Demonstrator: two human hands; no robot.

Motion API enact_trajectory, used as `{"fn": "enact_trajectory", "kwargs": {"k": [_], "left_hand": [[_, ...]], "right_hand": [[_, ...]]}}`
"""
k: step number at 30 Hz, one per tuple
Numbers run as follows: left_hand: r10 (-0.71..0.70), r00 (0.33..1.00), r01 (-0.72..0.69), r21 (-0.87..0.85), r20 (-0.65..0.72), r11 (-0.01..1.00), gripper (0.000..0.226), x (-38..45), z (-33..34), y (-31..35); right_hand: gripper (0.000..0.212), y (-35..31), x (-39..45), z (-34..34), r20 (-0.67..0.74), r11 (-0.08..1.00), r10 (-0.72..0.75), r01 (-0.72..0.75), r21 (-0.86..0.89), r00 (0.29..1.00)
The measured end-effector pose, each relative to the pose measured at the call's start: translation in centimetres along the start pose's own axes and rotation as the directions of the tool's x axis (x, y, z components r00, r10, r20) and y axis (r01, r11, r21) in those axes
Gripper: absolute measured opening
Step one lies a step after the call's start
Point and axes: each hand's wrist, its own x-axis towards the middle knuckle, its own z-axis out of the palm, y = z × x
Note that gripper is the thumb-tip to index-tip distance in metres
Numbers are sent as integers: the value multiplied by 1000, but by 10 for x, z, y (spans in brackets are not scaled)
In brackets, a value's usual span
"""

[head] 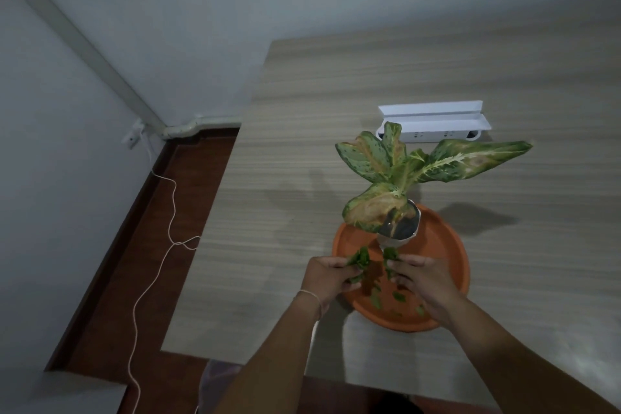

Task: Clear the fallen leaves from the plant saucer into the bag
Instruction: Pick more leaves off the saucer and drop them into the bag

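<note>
Fingers of left hand (327, 276) & right hand (421, 276) pinched on green leaf bits, over saucer (450, 245) at 6 o'clock of pot (401, 228). More scraps (399, 296) on saucer. Bag prob. the plastic (215, 376) at 7 o'clock below table edge. Could drop bits en route; could knock pot w/ knuckles.

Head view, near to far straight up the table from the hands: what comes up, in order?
Left hand and right hand, each pinching green leaf scraps → round orange plastic saucer with loose leaf bits → white faceted pot → variegated green and brown plant leaves → white rectangular power strip box.
</note>
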Motion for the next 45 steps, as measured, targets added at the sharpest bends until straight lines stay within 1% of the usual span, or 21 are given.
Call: {"fn": "enact_trajectory", "kwargs": {"k": [2,5,8,10,12,13,14,16,19,22,24,28,30,33,36,38,42,45], "left_hand": [[2,1000,-2,5,19,1000,23,0,-5,0],[9,1000,-8,-12,19,1000,20,-2,-16,0],[19,1000,-18,-56,6,998,20,-6,-32,1],[32,999,-33,-75,-20,997,14,-10,-45,2],[45,997,-52,-105,-64,993,7,-14,-64,4],[53,995,-63,-121,-88,991,8,-18,-75,4],[60,992,-75,-132,-109,988,8,-22,-88,5],[71,986,-97,-167,-154,981,8,-33,-116,6],[86,968,-143,-237,-235,961,8,-56,-159,6],[105,930,-208,-270,-351,940,13,-83,-212,-4],[96,899,-231,-278,-428,932,14,-103,-253,-16],[31,838,-257,-344,-545,903,10,-148,-332,-50],[5,805,-269,-357,-594,895,11,-167,-363,-71],[-39,778,-263,-381,-628,886,11,-186,-396,-104],[-77,780,-238,-408,-621,882,11,-192,-416,-135],[-91,785,-212,-404,-613,890,9,-187,-429,-156],[-122,780,-135,-356,-614,925,5,-159,-450,-203],[-145,789,-43,-289,-597,956,6,-132,-455,-237]], "right_hand": [[21,4,-3,7,25,998,10,-12,61,1000],[21,7,-7,18,33,993,26,-29,114,999],[33,15,-11,34,63,991,32,-39,129,998],[25,18,-13,48,76,991,29,-39,126,997],[10,19,-14,65,96,993,34,-45,106,995],[7,19,-14,75,108,994,43,-54,96,993],[10,20,-15,86,118,994,51,-63,93,992],[22,24,-12,107,133,993,73,-84,79,988],[20,35,-14,147,183,995,80,-90,45,980],[19,53,-25,197,269,994,103,-91,-56,958],[19,69,-35,233,314,990,130,-107,-91,940],[12,107,-59,300,394,974,206,-150,-170,896],[15,129,-72,330,415,967,239,-177,-183,878],[22,163,-90,367,445,952,288,-202,-230,848],[24,195,-102,394,472,936,328,-215,-279,818],[22,216,-102,404,465,926,350,-224,-305,813],[12,272,-91,403,449,899,395,-237,-368,801],[13,324,-70,388,422,862,433,-230,-452,796]]}}
